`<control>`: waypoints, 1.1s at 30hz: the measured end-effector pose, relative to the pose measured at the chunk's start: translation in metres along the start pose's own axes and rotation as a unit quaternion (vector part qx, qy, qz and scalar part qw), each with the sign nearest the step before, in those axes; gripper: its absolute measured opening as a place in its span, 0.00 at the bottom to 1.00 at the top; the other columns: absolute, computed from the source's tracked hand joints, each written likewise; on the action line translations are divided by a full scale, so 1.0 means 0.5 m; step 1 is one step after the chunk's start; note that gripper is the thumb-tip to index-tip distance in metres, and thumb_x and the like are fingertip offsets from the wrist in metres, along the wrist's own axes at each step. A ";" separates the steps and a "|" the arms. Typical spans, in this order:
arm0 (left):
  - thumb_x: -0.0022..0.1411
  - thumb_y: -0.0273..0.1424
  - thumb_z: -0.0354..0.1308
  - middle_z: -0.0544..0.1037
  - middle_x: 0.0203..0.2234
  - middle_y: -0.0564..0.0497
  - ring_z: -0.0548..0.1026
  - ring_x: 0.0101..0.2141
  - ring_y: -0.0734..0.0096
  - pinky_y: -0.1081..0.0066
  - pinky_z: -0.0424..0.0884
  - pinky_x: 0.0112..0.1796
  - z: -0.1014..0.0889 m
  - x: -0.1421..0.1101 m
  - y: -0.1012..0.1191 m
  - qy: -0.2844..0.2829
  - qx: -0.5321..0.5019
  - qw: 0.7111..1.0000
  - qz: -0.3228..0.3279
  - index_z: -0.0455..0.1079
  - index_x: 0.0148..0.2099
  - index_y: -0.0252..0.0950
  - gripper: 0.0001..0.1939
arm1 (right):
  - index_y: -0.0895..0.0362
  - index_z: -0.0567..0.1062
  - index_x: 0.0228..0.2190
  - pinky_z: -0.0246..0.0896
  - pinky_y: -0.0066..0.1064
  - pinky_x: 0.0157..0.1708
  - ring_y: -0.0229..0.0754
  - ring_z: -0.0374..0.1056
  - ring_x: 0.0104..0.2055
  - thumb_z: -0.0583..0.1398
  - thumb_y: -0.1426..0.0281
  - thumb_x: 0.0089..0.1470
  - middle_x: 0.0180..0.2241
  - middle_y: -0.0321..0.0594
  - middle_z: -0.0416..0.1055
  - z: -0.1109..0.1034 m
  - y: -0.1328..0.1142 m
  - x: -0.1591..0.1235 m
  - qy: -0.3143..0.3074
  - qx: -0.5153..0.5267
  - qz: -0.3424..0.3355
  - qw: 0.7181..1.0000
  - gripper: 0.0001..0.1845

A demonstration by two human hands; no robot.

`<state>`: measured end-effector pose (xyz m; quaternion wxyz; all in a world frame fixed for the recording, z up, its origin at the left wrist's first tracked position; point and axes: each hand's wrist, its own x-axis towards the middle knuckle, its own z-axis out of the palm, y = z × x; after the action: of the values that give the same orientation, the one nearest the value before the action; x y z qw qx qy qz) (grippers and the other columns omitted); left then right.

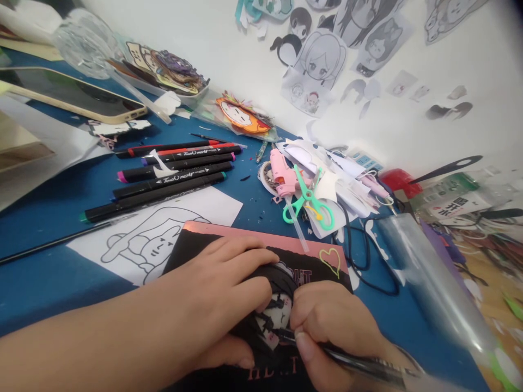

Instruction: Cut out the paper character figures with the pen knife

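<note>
A paper cutout (277, 321) of a cartoon head with black hair and a pale face lies on a black and pink notebook (192, 239). Curled over its left side, my left hand (229, 283) holds it down, with the thumb lower on the notebook. My right hand (322, 321) is closed around a dark slim pen (347, 356), whose tip meets the lower part of the face. The fingers hide much of the cutout. A yellow-green heart (330, 261) shows on the notebook's upper right.
Several black markers (163, 179) lie behind a line drawing (151, 245). A pink glue gun (284, 171) and green scissors (308, 201) are beyond the notebook. A phone (69, 95) sits back left. At right are a black cord (368, 250) and a clear plastic cylinder (437, 277).
</note>
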<state>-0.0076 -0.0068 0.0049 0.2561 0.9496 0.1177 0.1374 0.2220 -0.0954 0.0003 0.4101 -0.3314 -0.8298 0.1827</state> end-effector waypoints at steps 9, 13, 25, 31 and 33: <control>0.50 0.31 0.80 0.75 0.64 0.45 0.68 0.65 0.47 0.46 0.67 0.64 0.001 0.002 0.010 0.021 0.008 1.000 -0.014 0.71 0.43 0.42 0.23 | 0.50 0.62 0.28 0.65 0.27 0.22 0.33 0.66 0.19 0.53 0.87 0.52 0.18 0.31 0.67 -0.012 -0.017 0.024 -0.007 -0.051 0.008 0.999 0.17; 0.52 0.32 0.79 0.75 0.64 0.44 0.69 0.65 0.45 0.44 0.68 0.64 0.001 0.003 0.004 0.011 0.006 1.000 -0.001 0.71 0.43 0.41 0.22 | 0.51 0.64 0.29 0.62 0.29 0.18 0.33 0.65 0.17 0.54 0.87 0.49 0.18 0.31 0.67 -0.016 -0.017 0.027 -0.018 -0.065 -0.002 0.998 0.17; 0.55 0.35 0.78 0.73 0.66 0.44 0.68 0.66 0.45 0.43 0.67 0.64 0.001 0.001 0.000 0.005 0.011 1.000 0.001 0.71 0.45 0.42 0.21 | 0.48 0.60 0.29 0.65 0.32 0.18 0.39 0.64 0.17 0.56 0.83 0.52 0.20 0.30 0.67 -0.011 -0.011 0.005 -0.003 -0.039 0.023 0.999 0.16; 0.57 0.36 0.76 0.73 0.66 0.44 0.67 0.66 0.45 0.44 0.68 0.64 0.003 -0.001 0.000 0.002 0.014 1.000 0.002 0.71 0.46 0.42 0.19 | 0.49 0.61 0.29 0.67 0.33 0.17 0.38 0.66 0.17 0.58 0.85 0.46 0.19 0.33 0.68 -0.015 -0.017 0.018 -0.021 -0.049 0.033 0.998 0.19; 0.57 0.36 0.76 0.74 0.65 0.44 0.67 0.66 0.45 0.45 0.67 0.65 0.001 0.000 0.002 0.002 0.014 1.000 0.000 0.72 0.46 0.42 0.20 | 0.49 0.61 0.29 0.66 0.33 0.16 0.39 0.66 0.17 0.58 0.85 0.46 0.18 0.34 0.69 -0.016 -0.020 0.019 -0.018 -0.064 0.030 0.997 0.19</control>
<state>-0.0076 -0.0080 0.0051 0.2426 0.9528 0.1200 0.1377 0.2202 -0.0953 0.0162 0.3671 -0.3787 -0.8367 0.1478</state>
